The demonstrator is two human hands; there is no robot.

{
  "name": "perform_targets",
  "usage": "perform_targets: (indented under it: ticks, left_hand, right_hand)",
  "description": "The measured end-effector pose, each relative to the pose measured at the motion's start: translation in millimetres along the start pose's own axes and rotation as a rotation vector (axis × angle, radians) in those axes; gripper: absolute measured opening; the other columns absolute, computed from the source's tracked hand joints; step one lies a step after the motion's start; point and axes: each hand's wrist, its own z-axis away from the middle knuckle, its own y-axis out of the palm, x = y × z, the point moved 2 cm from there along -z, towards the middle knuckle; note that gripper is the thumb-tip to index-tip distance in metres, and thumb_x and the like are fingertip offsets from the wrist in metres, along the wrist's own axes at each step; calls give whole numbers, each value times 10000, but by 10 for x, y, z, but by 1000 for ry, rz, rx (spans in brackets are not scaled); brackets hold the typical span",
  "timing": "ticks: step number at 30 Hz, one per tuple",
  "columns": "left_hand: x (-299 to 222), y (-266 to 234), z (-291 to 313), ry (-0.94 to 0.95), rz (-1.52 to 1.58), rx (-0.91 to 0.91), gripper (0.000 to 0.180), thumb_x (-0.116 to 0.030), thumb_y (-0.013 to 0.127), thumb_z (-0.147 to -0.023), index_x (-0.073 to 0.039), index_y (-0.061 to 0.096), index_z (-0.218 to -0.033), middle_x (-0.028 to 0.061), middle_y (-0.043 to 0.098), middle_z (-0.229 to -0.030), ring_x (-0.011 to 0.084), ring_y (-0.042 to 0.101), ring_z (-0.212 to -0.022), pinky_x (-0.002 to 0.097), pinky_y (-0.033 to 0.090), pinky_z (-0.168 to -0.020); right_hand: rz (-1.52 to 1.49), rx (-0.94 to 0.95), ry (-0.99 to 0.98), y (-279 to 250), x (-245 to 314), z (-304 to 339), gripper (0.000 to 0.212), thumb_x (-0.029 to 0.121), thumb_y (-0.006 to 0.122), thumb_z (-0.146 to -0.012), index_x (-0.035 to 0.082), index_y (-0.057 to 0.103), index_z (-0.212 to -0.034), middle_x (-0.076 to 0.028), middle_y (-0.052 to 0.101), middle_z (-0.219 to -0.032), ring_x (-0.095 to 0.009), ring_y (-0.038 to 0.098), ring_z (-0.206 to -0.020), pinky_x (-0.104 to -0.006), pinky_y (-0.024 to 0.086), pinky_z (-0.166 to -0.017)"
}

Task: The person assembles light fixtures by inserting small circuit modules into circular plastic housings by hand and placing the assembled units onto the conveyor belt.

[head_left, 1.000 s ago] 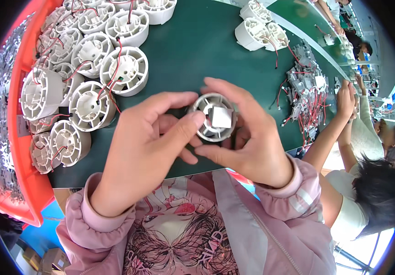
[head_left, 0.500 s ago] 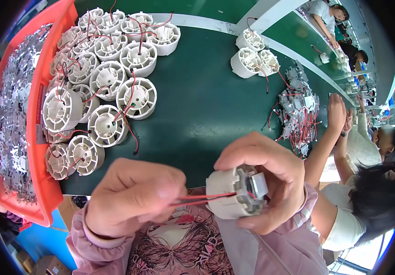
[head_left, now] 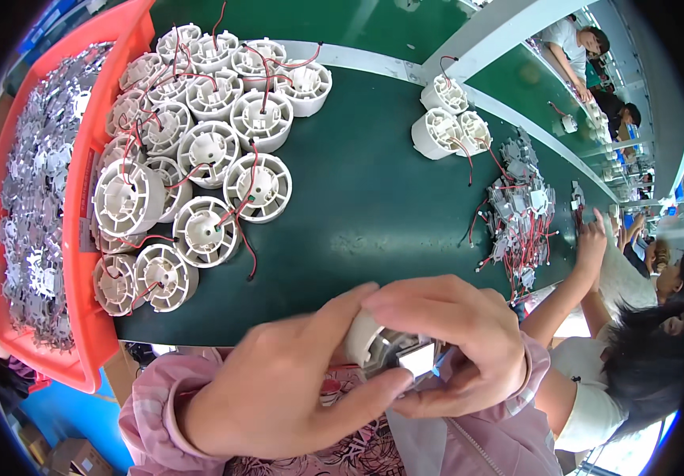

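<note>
Near the table's front edge, in front of my chest, I hold a round white plastic housing [head_left: 359, 339] between both hands. My right hand [head_left: 465, 349] wraps round it from the right. My left hand [head_left: 278, 389] closes on it from the left, its fingers behind the rim and its thumb pressing by a small bright square piece [head_left: 417, 361] in the housing's open side. A bit of blue shows beside that piece. The red wires are mostly hidden by my left hand, which is slightly blurred.
Several white housings [head_left: 259, 188] with red and black wires stand at the left. Beyond them sits a red bin [head_left: 92, 309] full of small metallic parts. Three housings [head_left: 436, 133] and a pile of wired grey parts [head_left: 520, 210] lie to the right. A co-worker's arm [head_left: 572, 274] reaches in there.
My left hand has moved right, from pulling the red wires out to the side onto the housing. The housing has turned in my hands. The view has shifted slightly.
</note>
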Motion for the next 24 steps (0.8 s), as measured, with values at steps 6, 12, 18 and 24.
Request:
perform_targets:
  ticks: [6, 12, 18, 24]
  left_hand:
    - [237, 180, 42, -214, 968, 162, 473, -239, 563, -934, 45, 387, -1268, 104, 619, -899, 121, 599, -714, 261, 481, -588]
    - [214, 76, 34, -428, 1163, 196, 456, -263, 477, -974, 36, 352, -1294, 83, 610, -905, 90, 573, -681, 216, 429, -542]
    - [192, 64, 15, -400, 1162, 243, 433, -245, 422, -992, 40, 328, -1304, 93, 590, -985, 72, 549, -685, 214, 402, -543]
    - [236, 75, 18, -418, 1160, 338, 426, -217, 424, -990, 55, 316, -1299, 118, 576, -1052, 106, 583, -798, 246, 444, -617]
  right_hand:
    - [-30, -9, -134, 77, -121, 39, 719, 133, 809, -637, -36, 507, -1267, -183, 556, -1206, -271, 643, -863, -294, 527, -580]
    - [-999, 40, 436, 284, -271, 109, 872, 263, 682, -801, 16, 174, -1466, -208, 350, -1411, -269, 652, -927, -260, 525, -568]
    - [-1477, 152, 705, 344, -230, 37, 821, 183, 590, -854, 68, 85, -1491, -195, 442, -1325, -258, 666, -874, -199, 517, -436]
    - [-1578, 186, 738, 313, -246, 59, 775, 186, 555, -851, 34, 125, -1478, -200, 573, -1125, -239, 674, -729, -207, 507, -395]
